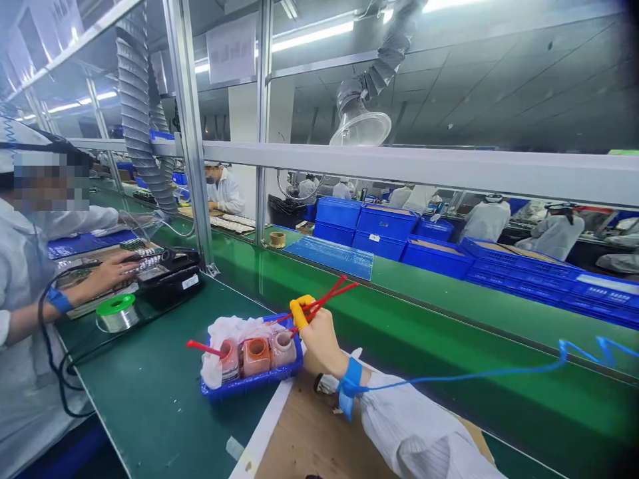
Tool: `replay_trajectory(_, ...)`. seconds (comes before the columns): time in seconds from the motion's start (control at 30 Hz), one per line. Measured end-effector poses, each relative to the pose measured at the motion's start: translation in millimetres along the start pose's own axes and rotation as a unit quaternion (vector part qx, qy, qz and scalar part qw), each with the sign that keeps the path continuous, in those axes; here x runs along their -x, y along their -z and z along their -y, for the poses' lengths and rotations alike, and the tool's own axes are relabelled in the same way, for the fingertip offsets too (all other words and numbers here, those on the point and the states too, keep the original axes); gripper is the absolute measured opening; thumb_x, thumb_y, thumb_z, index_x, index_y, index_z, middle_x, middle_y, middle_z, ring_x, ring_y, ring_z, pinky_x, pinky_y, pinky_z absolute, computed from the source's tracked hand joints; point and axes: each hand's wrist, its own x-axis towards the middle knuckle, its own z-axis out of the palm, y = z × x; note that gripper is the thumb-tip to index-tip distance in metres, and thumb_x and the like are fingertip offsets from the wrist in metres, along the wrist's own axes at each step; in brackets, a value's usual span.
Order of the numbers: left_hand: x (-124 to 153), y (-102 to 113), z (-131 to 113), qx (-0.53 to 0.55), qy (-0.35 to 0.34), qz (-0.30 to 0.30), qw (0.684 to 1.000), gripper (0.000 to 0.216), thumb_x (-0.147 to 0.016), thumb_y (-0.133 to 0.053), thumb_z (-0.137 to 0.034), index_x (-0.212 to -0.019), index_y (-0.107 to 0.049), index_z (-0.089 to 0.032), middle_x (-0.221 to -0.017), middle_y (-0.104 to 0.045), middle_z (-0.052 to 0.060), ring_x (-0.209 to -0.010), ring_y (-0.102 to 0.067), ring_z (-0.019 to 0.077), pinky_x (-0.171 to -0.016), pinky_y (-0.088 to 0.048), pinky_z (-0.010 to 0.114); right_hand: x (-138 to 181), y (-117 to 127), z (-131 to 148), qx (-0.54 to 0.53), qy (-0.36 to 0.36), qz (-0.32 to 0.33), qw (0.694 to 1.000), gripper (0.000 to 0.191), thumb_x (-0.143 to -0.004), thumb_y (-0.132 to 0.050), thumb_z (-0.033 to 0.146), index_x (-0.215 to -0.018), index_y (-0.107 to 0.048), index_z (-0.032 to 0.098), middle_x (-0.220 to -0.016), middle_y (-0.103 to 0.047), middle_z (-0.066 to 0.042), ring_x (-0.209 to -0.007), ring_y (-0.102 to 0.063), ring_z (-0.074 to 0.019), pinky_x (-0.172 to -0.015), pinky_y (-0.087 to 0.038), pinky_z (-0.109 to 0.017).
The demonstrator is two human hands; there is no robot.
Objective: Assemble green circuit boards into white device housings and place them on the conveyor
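My right hand [319, 336], with yellow finger covers on thumb and finger, is closed around two thin red sticks [332, 294] that look like brush handles. They cross and point up to the right; their lower ends come down by the bottles. A blue basket [252, 384] stands just left of the hand. Inside it are an orange bottle [256, 359], a pinkish bottle [229, 362] and a whitish bottle [283, 351], all open-necked. Another red stick [204, 348] leans out of the pinkish bottle. White cloth [234, 328] is bunched behind them. My left hand is out of view.
A brown board [319, 439] lies below my right arm. A blue coiled cord [464, 374] runs from my wrist strap rightward. The green conveyor [399, 332] passes behind. A solder spool [117, 313], black device [172, 276] and co-worker's hand [112, 271] are at left.
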Motion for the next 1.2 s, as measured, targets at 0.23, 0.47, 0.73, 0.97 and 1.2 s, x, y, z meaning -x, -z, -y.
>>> replay_trajectory(0.23,-31.2,197.1,-142.1,0.028,-0.177,-0.062,0.982,0.031,-0.088,-0.048,-0.045,-0.091,-0.065,-0.019,-0.09,-0.071,0.004,-0.088,-0.067,0.0163,-0.074,-0.057,0.035,-10.7,-3.9,7.3,0.036,-0.011,-0.002,0.999,0.035,-0.094,-0.046,0.044,-0.081,-0.058,0.015,-0.07,-0.058,0.002,-0.062,-0.056,-0.0106,-0.066,-0.048,-0.029)
replay_trajectory(0.47,-52.6,309.7,-150.8,0.04,-0.273,-0.114,0.954,0.028,-0.084,-0.053,-0.036,-0.081,-0.068,-0.012,-0.072,-0.071,-0.008,-0.1,-0.065,0.0079,-0.064,-0.049,0.013,-21.1,24.9,29.9,0.032,-0.009,0.034,0.999,0.034,-0.094,-0.047,0.043,-0.078,-0.057,0.015,-0.065,-0.055,0.004,-0.053,-0.051,-0.0082,-0.055,-0.045,-0.024)
replay_trajectory(0.73,-38.6,318.7,-167.8,0.027,-0.216,-0.041,0.975,0.01,-0.081,-0.062,-0.028,-0.081,-0.072,-0.025,-0.08,-0.075,-0.009,-0.086,-0.07,0.0073,-0.065,-0.051,0.017,-2.6,-9.8,5.6,0.046,-0.011,0.025,0.999,0.03,-0.095,-0.047,0.04,-0.083,-0.058,0.014,-0.071,-0.057,0.002,-0.06,-0.055,-0.0096,-0.062,-0.049,-0.027)
replay_trajectory(0.97,-37.2,235.2,-152.0,0.017,-0.214,0.078,0.974,0.028,-0.096,-0.04,-0.02,-0.105,-0.05,0.005,-0.087,-0.069,0.007,-0.078,-0.066,0.0054,-0.067,-0.047,0.031,5.6,-16.8,-10.4,0.008,-0.001,0.039,0.999,0.031,-0.094,-0.049,0.043,-0.085,-0.058,0.015,-0.068,-0.055,0.003,-0.056,-0.054,-0.0085,-0.057,-0.048,-0.024)
replay_trajectory(1.2,-57.0,106.1,-31.9,-0.012,-0.135,0.175,0.975,0.027,-0.099,-0.028,-0.012,-0.11,-0.041,0.008,-0.104,-0.062,0.014,-0.089,-0.063,0.0077,-0.068,-0.048,0.035,0.5,38.3,18.8,-0.051,0.056,0.07,0.995,0.045,-0.095,-0.035,0.055,-0.089,-0.055,0.015,-0.065,-0.055,0.003,-0.05,-0.052,-0.0074,-0.049,-0.045,-0.022)
